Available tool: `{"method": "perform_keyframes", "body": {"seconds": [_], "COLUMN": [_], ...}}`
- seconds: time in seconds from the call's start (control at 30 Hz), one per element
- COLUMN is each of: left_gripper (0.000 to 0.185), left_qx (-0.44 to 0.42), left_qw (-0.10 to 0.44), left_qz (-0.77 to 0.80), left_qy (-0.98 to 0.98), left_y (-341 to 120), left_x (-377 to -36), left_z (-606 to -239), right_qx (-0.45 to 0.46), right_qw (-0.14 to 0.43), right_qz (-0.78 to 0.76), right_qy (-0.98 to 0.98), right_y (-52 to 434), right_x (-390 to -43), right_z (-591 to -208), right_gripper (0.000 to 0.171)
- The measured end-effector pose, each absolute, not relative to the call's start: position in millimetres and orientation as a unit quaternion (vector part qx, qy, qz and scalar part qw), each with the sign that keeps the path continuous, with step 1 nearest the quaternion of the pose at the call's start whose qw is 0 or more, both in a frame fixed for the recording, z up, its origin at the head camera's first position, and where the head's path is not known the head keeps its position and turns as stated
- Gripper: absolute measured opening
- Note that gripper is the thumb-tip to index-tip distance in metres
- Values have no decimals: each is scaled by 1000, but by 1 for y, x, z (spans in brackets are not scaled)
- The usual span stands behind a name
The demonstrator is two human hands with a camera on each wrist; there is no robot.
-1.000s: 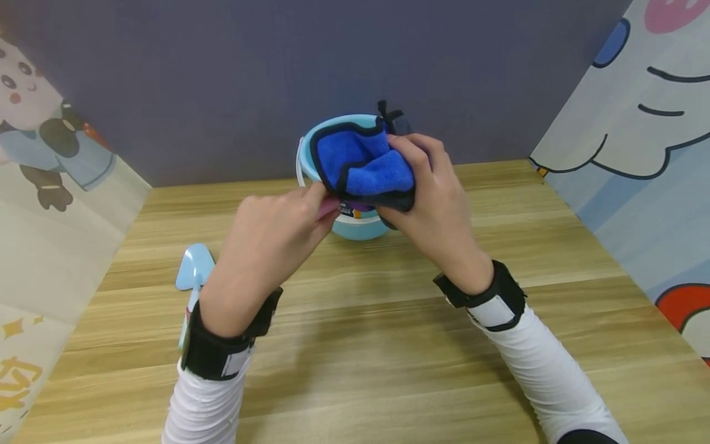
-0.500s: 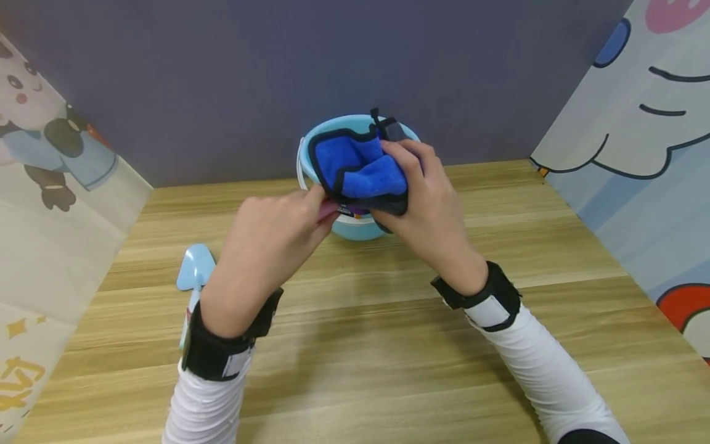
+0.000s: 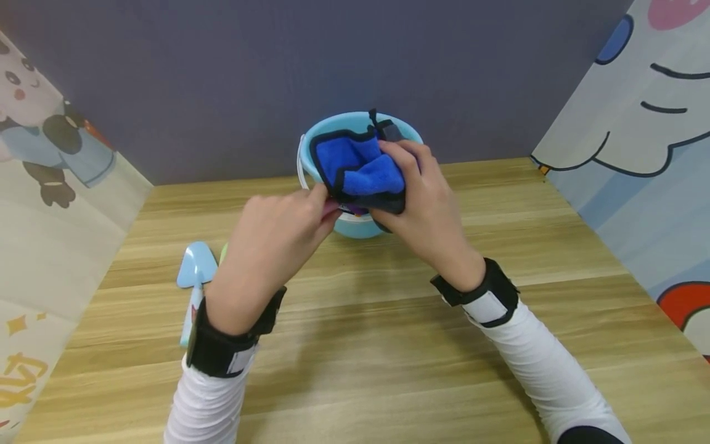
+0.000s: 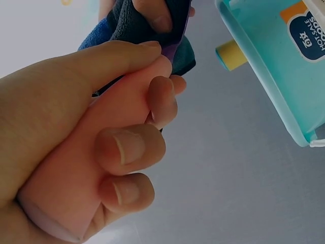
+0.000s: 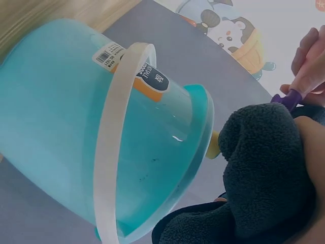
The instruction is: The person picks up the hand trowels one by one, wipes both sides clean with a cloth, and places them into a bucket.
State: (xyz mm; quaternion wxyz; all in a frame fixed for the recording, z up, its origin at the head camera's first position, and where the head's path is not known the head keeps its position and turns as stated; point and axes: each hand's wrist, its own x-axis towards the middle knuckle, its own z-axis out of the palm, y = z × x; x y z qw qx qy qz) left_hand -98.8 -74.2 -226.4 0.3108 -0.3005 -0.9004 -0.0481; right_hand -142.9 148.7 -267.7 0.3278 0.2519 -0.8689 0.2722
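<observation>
My left hand (image 3: 272,246) grips the pink handle (image 4: 96,147) of a toy tool, its fingers curled round it in the left wrist view. The tool's purple part (image 5: 289,99) shows just beyond my thumb; its far end is hidden by a cloth. My right hand (image 3: 435,209) holds this towel cloth (image 3: 357,163), bright blue on one side, dark grey on the other, with black edging. The cloth is folded round the tool's purple end. Both hands are raised in front of a light blue bucket (image 3: 360,230) in the head view.
A light blue toy shovel (image 3: 196,268) lies on the wooden table (image 3: 383,370) left of my left wrist, with a bit of something green (image 3: 223,253) beside it. A yellow end (image 4: 231,55) sticks out of the bucket, which has a white handle (image 5: 109,137). A grey panel (image 3: 249,92) stands behind.
My right hand has moved a little left with the cloth, towards my left hand, so less of the purple part shows. My left hand keeps its grip and has barely moved.
</observation>
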Motion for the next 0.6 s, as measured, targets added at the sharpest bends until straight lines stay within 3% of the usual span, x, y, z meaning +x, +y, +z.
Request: {"method": "perform_keyframes", "body": {"seconds": [0.6], "left_gripper": [32], "left_qx": [-301], "left_qw": [313], "left_qz": [-43], "left_qy": [-900], "left_y": [-76], "left_x": [-101], "left_z": [-228], "right_qx": [260], "right_qw": [333], "right_qz": [267], "right_qy": [-866], "right_y": [148], "right_x": [-145], "right_z": [-269], "right_gripper": [76]}}
